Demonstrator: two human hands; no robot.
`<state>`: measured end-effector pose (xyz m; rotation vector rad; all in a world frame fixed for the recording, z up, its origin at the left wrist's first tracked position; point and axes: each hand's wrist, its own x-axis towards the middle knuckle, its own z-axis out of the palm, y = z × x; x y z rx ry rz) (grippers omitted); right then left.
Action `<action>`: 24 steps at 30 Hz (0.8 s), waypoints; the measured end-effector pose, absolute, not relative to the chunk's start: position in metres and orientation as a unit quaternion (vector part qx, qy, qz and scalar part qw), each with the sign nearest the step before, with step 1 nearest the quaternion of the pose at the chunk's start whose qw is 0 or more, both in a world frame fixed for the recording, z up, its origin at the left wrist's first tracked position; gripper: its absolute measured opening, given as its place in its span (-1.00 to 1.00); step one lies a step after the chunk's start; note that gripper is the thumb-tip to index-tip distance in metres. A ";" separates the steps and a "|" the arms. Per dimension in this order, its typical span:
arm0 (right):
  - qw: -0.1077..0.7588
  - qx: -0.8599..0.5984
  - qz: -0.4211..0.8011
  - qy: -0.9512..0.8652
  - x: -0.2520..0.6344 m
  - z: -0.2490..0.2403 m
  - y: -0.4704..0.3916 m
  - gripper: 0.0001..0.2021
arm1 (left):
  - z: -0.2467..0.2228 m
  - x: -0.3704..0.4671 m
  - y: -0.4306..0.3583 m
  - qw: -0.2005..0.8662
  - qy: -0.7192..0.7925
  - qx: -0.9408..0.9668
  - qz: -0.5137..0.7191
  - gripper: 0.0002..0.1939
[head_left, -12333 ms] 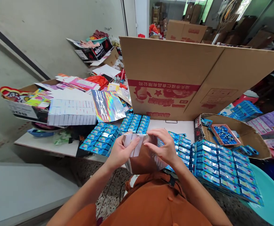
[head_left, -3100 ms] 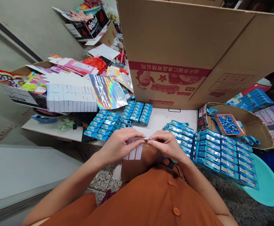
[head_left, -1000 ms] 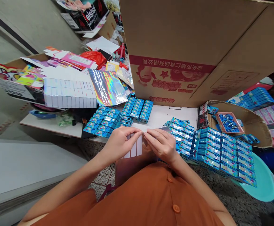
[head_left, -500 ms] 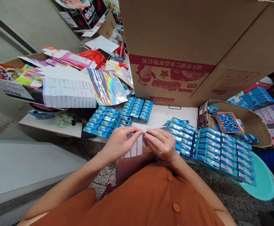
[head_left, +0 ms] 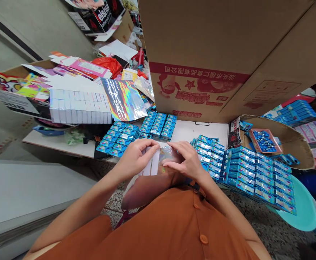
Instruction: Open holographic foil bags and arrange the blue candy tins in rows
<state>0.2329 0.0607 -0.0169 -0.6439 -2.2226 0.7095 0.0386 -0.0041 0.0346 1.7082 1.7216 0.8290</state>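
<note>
Left of the grip, blue packs (head_left: pixel 120 139) lie on the table (head_left: pixel 201 131). The left hand (head_left: pixel 136 159) pinches the white strips (head_left: pixel 154 164) and the shiny sheet (head_left: pixel 165 155) between thumb and fingers; the right hand (head_left: pixel 186 159), thumb spread from its fingers, touches the sheet's far edge. Just right of that hand stand more packs (head_left: pixel 210 155), then a carton tray (head_left: pixel 299 150).

The left hand (head_left: pixel 136 159) hides part of the shiny sheet (head_left: pixel 144 191) and its white strips (head_left: pixel 154 164); hands and sheet cover the middle of the desk's (head_left: pixel 185 131) near edge; the large carton (head_left: pixel 196 47) runs off the top edge — the black box (head_left: pixel 101 18) too; the loose blue pieces (head_left: pixel 263 141) are too small to count.
</note>
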 end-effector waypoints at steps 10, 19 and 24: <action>0.352 -0.255 0.401 -0.806 0.235 -0.008 0.056 -0.83 | 0.037 0.036 -0.007 0.274 0.594 0.691 0.308 -0.79; 0.312 -0.272 0.422 -0.807 0.234 0.003 0.052 -0.86 | 0.037 0.034 -0.004 0.270 0.569 0.723 0.285 -0.84; 0.362 -0.264 0.281 -0.849 0.233 -0.001 0.053 -0.81 | 0.032 0.038 -0.006 0.283 0.591 0.694 0.298 -0.80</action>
